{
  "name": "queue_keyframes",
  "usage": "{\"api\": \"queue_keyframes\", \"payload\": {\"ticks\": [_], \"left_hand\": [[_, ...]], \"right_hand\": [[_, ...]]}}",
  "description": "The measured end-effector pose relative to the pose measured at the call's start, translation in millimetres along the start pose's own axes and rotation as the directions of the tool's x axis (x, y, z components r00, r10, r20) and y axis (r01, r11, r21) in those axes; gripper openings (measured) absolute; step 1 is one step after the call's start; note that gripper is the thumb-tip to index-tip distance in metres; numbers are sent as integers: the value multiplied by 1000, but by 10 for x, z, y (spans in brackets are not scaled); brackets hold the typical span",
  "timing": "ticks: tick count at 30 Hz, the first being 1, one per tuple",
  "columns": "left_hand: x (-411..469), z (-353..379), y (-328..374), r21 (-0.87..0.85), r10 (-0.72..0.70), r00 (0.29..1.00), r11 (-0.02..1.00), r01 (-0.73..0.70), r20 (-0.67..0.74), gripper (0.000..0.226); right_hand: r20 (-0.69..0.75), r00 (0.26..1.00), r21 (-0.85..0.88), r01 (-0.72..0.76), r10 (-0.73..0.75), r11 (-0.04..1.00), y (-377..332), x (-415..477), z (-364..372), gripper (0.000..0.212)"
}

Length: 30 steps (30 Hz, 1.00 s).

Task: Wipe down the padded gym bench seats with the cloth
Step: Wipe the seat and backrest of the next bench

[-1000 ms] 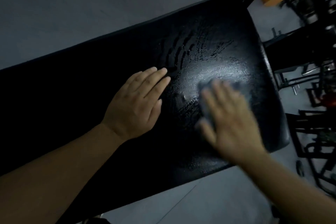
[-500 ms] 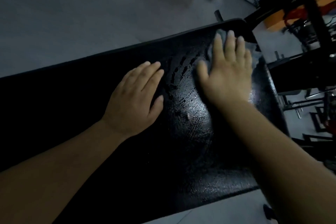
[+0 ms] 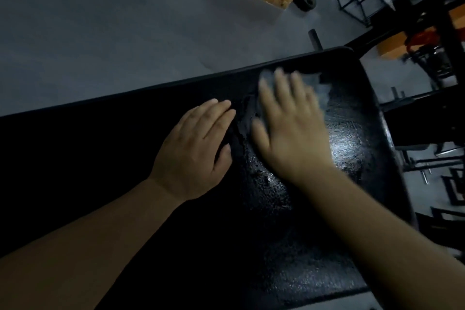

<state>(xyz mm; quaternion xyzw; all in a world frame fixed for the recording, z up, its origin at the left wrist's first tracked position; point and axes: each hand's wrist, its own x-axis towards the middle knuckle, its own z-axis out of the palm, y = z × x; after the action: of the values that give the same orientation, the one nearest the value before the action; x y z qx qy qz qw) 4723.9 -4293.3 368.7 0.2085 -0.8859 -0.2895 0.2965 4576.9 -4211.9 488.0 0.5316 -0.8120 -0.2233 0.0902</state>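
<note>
Right hand (image 3: 292, 128) flat and open on the cloth (image 3: 313, 83), fingers straight, pressing it onto the bench pad (image 3: 352, 148) near the pad's 12 o'clock edge; blurred, so judged to be mid-stroke. Left hand (image 3: 196, 151) open, palm down on the pad at 9 o'clock of the right hand, holding nothing, apparently bracing. Cloth mostly hidden under the fingers, a grey corner showing at 1 o'clock of them.

For a good pass: press with the whole palm, overlap strokes, work from the shiny patch toward the dull dark length at 9 o'clock. End each stroke at the rounded edge, not past it. Open floor (image 3: 100, 33) beyond the 12 o'clock edge; metal frames (image 3: 415, 103) close at 3 o'clock — shorten sweeps there
</note>
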Motion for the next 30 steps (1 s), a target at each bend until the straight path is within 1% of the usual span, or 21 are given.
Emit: {"api": "queue_keyframes", "payload": {"ticks": [2,3,4,7,8,9,10,11,12,14,16,17,19,21,22,24,25,27,28,29,30], "left_hand": [[0,-12,-4,-10,-7,1000,1000,7,5,55],[0,-17,-3,-12,-11,1000,1000,11,9,55],[1,-20,-2,-13,-16,1000,1000,16,12,56],[-8,-34,-12,-11,-19,1000,1000,19,7,56],[-6,-29,-18,-11,-23,1000,1000,23,6,56],[-13,-26,-30,-10,-28,1000,1000,28,4,56],[-20,-20,-34,-8,-31,1000,999,31,3,56],[-22,-15,-38,-9,-31,1000,999,31,0,56],[-12,-4,-44,-13,-27,1000,1000,27,-5,56],[-22,-1,-37,-33,-30,999,999,30,-11,54],[-22,-5,-26,-50,-48,999,998,47,-18,54],[-16,-9,-16,-53,-52,998,997,51,-24,54],[-8,-2,-2,-52,-52,998,997,50,-32,54],[-12,12,-1,-51,-54,998,997,52,-39,54],[-18,13,-6,-47,-55,998,997,53,-42,54],[-13,23,-18,-42,-46,998,998,45,-38,54],[-13,26,-27,-36,-43,999,998,42,-33,54],[-15,10,-43,-34,-48,999,998,47,-24,54],[-9,2,-36,-44,-53,999,998,52,-14,54],[-8,-3,-27,-56,-58,998,997,58,2,54],[-12,-7,-15,-62,-62,998,996,63,18,54]], "right_hand": [[88,973,-25,215,-212,976,162,-436,-31,68],[104,963,-34,255,-250,966,362,-514,-71,68],[98,970,-35,228,-224,973,563,-467,-103,68],[1,993,-21,-115,115,993,690,153,-179,69],[-27,978,0,-207,207,978,534,364,-174,69],[-40,970,9,-241,241,970,300,478,-156,69],[-51,976,21,-213,213,977,77,479,-108,69],[-55,991,32,-121,122,992,-109,357,-41,69],[-32,999,35,-2,4,999,-231,139,15,68],[51,975,20,215,-216,976,-244,-416,43,67],[79,960,25,269,-270,963,59,-580,-19,67],[58,976,17,208,-209,978,223,-488,-42,68],[-15,999,9,-46,46,999,379,-46,-81,68],[-31,971,52,-234,236,971,107,273,-95,70],[-46,971,61,-230,233,971,-119,247,-60,71],[-23,998,78,-53,55,996,-484,-209,56,71],[11,999,85,37,-38,996,-559,-570,94,71],[86,989,97,110,-118,989,-419,-1151,55,71],[89,990,89,97,-105,991,-208,-1255,46,71],[78,996,66,27,-32,997,15,-1251,40,70],[58,993,46,-103,100,994,211,-1140,8,70]]}}
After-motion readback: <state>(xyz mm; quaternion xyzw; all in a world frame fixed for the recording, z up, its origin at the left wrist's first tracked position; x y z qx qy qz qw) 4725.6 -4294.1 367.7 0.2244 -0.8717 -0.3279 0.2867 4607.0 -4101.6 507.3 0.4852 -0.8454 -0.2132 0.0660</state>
